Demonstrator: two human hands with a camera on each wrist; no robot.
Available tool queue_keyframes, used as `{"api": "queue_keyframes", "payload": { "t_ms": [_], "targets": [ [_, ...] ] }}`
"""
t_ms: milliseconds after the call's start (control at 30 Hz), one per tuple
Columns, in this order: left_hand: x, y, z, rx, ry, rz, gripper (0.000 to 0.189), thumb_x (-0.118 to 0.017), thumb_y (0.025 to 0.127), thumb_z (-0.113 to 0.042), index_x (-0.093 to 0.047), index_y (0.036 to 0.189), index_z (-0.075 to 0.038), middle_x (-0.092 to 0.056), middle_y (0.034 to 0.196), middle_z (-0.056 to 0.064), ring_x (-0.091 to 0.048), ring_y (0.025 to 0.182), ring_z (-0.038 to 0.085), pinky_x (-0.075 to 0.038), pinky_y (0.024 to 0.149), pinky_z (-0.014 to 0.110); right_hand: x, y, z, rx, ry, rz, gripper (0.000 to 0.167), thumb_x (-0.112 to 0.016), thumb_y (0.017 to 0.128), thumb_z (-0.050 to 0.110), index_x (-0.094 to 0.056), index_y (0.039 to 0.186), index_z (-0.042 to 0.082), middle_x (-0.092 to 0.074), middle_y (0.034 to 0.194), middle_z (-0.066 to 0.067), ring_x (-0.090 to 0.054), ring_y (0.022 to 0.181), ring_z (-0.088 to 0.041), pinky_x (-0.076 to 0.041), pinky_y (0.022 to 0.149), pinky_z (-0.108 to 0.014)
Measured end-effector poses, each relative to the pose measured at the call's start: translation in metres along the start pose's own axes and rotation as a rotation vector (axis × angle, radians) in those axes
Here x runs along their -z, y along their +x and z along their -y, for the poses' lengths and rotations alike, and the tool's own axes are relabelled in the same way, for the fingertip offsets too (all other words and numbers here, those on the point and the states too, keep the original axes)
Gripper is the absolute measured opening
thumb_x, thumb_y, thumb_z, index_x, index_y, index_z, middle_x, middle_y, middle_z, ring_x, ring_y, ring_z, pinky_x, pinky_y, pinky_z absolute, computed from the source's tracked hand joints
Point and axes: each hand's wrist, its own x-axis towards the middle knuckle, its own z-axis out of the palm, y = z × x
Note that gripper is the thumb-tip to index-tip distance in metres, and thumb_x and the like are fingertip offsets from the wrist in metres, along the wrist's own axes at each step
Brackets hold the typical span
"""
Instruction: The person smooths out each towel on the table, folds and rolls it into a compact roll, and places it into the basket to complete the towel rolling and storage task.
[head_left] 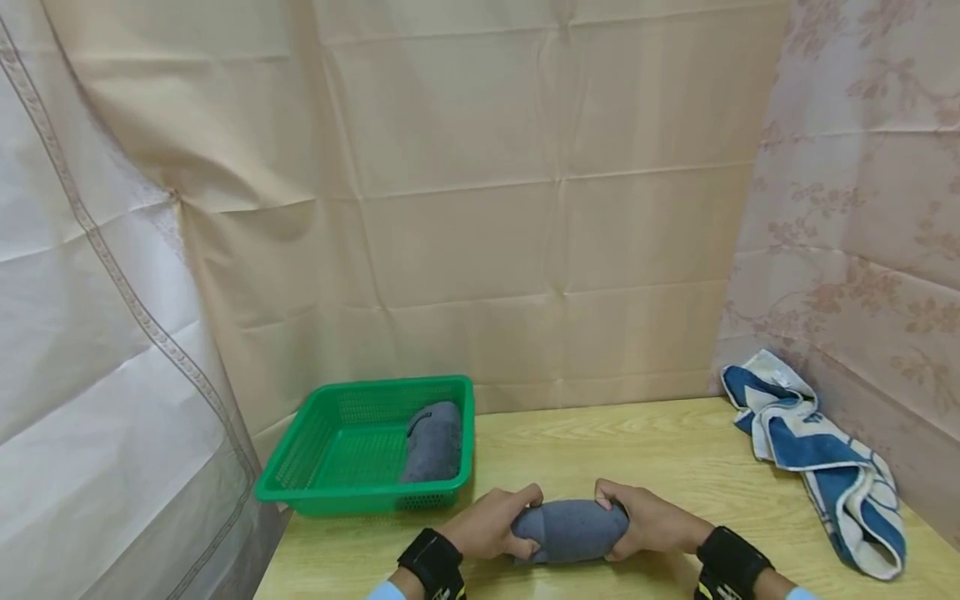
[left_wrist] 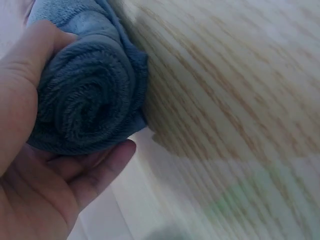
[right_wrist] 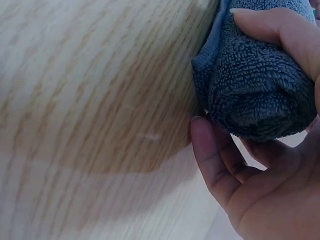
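A rolled grey towel lies crosswise at the front of the table, between both hands. My left hand grips its left end, thumb on the near side and fingers round the far side. The right end is gripped the same way by my right hand. In the left wrist view the spiral end of the rolled towel shows beside the thumb. The right wrist view shows its other end, with a loose edge along the roll. A second rolled grey towel sits in the right side of a green basket.
At the table's right side lies a crumpled blue and white towel, against the floral curtain. A beige cloth hangs behind the wooden table. White fabric hangs on the left.
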Motion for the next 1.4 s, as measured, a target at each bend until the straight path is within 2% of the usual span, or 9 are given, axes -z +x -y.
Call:
{"api": "queue_keyframes", "payload": {
  "t_ms": [133,267,367,667,867,1033,1133,1267,1400],
  "targets": [
    [0.004,0.001,-0.005,0.017,0.008,0.007,0.039,-0.080,0.091,-0.029,-0.051,0.117,-0.024,-0.055,0.081,-0.013,-0.050,0.066,0.001,-0.042,0.062,0.016,0.005,0.000,0.003,-0.012,0.014,0.044,0.056,-0.094,0.073,0.011,-0.046,0.102,0.009,-0.055,0.108,-0.004,-0.054,0.102,-0.026,-0.042,0.083,-0.039],
    [0.004,0.000,-0.008,0.022,0.004,0.015,0.038,-0.081,0.090,-0.028,-0.051,0.114,-0.025,-0.054,0.080,-0.012,-0.049,0.064,0.001,-0.042,0.061,0.016,0.013,-0.005,0.003,-0.040,0.089,0.123,0.046,-0.087,0.085,0.020,-0.047,0.104,0.006,-0.049,0.103,-0.004,-0.050,0.098,-0.024,-0.035,0.077,-0.033],
    [0.002,-0.001,-0.008,0.039,-0.014,0.027,0.038,-0.081,0.090,-0.027,-0.051,0.114,-0.025,-0.053,0.079,-0.012,-0.049,0.064,0.001,-0.042,0.060,0.017,0.017,-0.009,0.002,-0.053,0.149,0.150,0.037,-0.080,0.092,0.020,-0.050,0.105,0.003,-0.046,0.099,-0.004,-0.046,0.093,-0.023,-0.030,0.072,-0.033],
    [-0.002,-0.004,-0.004,0.140,-0.129,0.073,0.050,-0.081,0.090,-0.039,-0.042,0.118,-0.027,-0.056,0.081,-0.010,-0.055,0.070,0.003,-0.046,0.067,0.021,0.015,-0.004,0.001,-0.026,0.128,0.116,0.041,-0.085,0.085,0.014,-0.049,0.100,0.001,-0.046,0.094,-0.004,-0.049,0.096,-0.027,-0.032,0.073,-0.035],
    [-0.006,-0.008,-0.005,0.202,-0.257,0.077,0.049,-0.070,0.097,-0.048,-0.048,0.132,-0.020,-0.059,0.080,-0.007,-0.058,0.070,0.005,-0.047,0.066,0.025,0.014,-0.004,-0.004,-0.040,0.138,0.117,0.048,-0.084,0.086,0.015,-0.045,0.112,0.005,-0.050,0.112,-0.010,-0.048,0.111,-0.032,-0.037,0.087,-0.045],
    [-0.006,-0.008,-0.005,0.224,-0.223,0.105,0.056,-0.072,0.096,-0.048,-0.053,0.137,-0.016,-0.065,0.105,-0.008,-0.061,0.089,0.002,-0.050,0.075,0.025,0.010,-0.007,-0.009,-0.053,0.179,0.133,0.057,-0.083,0.088,0.015,-0.044,0.129,0.010,-0.054,0.122,-0.014,-0.053,0.113,-0.034,-0.042,0.092,-0.049],
    [-0.007,-0.008,-0.003,0.201,-0.196,0.110,0.057,-0.074,0.093,-0.050,-0.054,0.136,-0.018,-0.062,0.113,-0.009,-0.059,0.097,0.002,-0.050,0.080,0.025,0.007,-0.008,-0.008,-0.063,0.157,0.122,0.060,-0.084,0.086,0.015,-0.049,0.134,0.014,-0.056,0.122,-0.012,-0.054,0.109,-0.032,-0.045,0.088,-0.046],
    [-0.008,-0.008,-0.002,0.170,-0.182,0.103,0.054,-0.078,0.090,-0.050,-0.052,0.130,-0.025,-0.059,0.107,-0.012,-0.058,0.094,0.001,-0.049,0.079,0.024,0.005,-0.009,-0.007,-0.060,0.081,0.107,0.062,-0.086,0.083,0.017,-0.053,0.136,0.018,-0.057,0.125,-0.007,-0.055,0.108,-0.029,-0.047,0.085,-0.043],
    [-0.007,-0.006,-0.006,0.162,-0.192,0.127,0.057,-0.083,0.087,-0.045,-0.049,0.128,-0.025,-0.060,0.109,-0.012,-0.058,0.095,0.001,-0.050,0.081,0.024,0.003,-0.011,-0.004,-0.024,-0.049,0.108,0.066,-0.089,0.080,0.023,-0.054,0.136,0.021,-0.060,0.124,0.001,-0.058,0.107,-0.020,-0.049,0.085,-0.037]
  ]
}}
